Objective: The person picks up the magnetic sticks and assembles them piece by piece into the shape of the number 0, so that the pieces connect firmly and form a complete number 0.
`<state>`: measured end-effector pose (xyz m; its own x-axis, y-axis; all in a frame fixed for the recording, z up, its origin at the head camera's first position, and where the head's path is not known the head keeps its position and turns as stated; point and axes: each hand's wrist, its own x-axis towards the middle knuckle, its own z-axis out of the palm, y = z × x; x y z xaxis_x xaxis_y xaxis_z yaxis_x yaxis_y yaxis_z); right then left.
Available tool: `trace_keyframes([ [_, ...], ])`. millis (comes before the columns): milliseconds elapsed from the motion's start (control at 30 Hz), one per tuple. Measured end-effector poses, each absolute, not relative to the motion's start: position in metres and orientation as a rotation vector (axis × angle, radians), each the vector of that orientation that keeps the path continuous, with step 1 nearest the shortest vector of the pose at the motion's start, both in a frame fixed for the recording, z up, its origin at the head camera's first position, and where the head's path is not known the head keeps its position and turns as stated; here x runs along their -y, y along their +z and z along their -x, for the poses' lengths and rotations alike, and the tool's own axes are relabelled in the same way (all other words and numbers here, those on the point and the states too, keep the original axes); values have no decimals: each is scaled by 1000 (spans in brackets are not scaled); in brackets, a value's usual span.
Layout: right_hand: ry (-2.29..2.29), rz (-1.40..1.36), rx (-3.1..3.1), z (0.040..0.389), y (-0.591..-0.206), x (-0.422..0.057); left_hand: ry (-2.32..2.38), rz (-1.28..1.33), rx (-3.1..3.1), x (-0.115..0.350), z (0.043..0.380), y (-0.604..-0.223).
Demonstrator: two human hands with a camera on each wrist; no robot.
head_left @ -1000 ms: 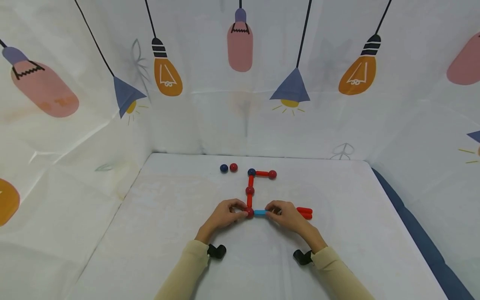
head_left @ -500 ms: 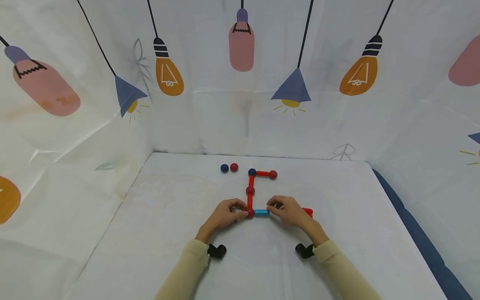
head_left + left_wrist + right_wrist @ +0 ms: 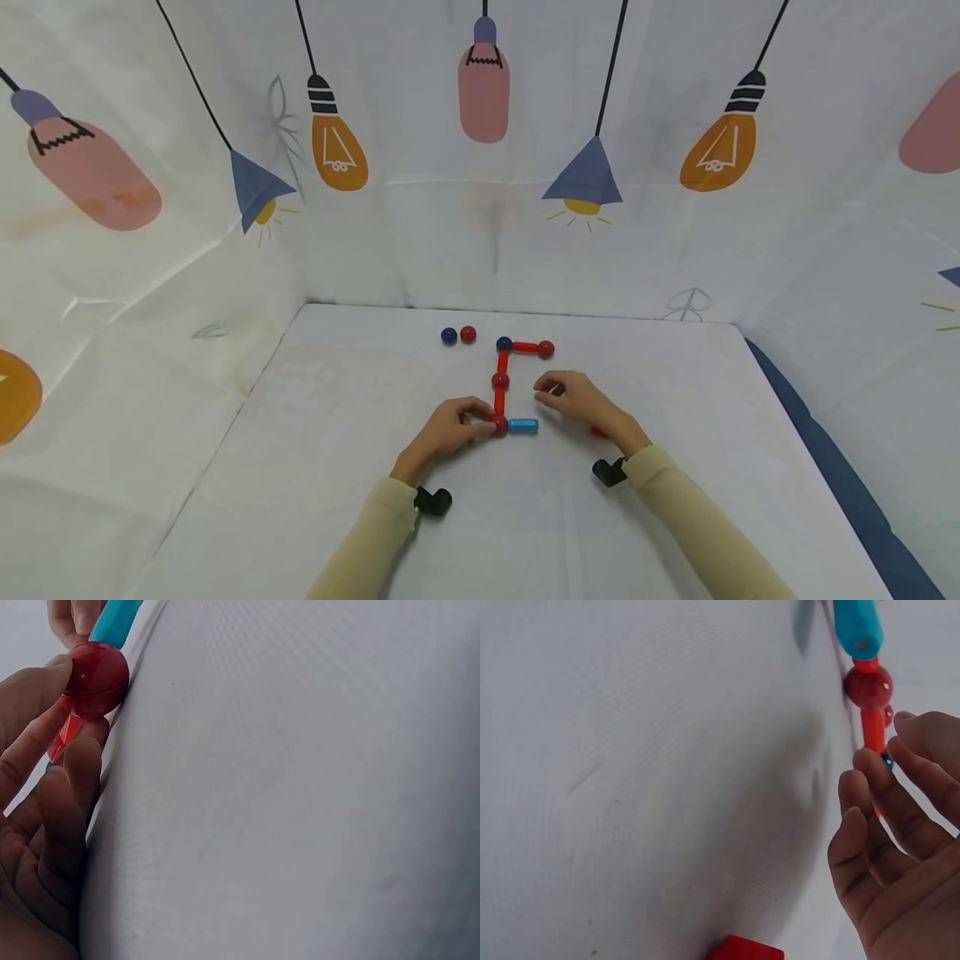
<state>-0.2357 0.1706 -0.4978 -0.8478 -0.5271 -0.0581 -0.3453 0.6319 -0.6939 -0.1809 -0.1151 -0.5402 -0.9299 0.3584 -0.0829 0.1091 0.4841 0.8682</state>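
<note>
My left hand (image 3: 447, 428) pinches a glossy red ball (image 3: 97, 681) between thumb and fingers at the near corner of a ball-and-stick shape on the table. From that ball a light blue stick (image 3: 523, 426) points right, its outer end bare. A red stick (image 3: 500, 402) runs away from me to a middle red ball (image 3: 500, 381). Beyond it, another red stick (image 3: 502, 362) leads to a dark blue ball (image 3: 504, 344), then a short red stick and an end red ball (image 3: 546, 349). My right hand (image 3: 577, 397), fingers loosely bent around nothing, hovers right of the blue stick.
A loose dark blue ball (image 3: 448, 336) and a loose red ball (image 3: 468, 334) lie at the back of the white table (image 3: 337, 400). Loose red stick pieces (image 3: 599, 432) lie mostly hidden beneath my right hand and wrist. A lamp-print sheet (image 3: 420, 233) hangs behind.
My right hand has let go of the light blue stick and moved up and away from me, over the loose red sticks. The left hand keeps its hold on the corner ball.
</note>
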Motion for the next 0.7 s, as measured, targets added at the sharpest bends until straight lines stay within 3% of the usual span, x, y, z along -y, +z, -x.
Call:
trace_keyframes([
  [700, -1016, 640, -2582, 253, -504, -165, 1454, -416, -2465, 116, 180, -540],
])
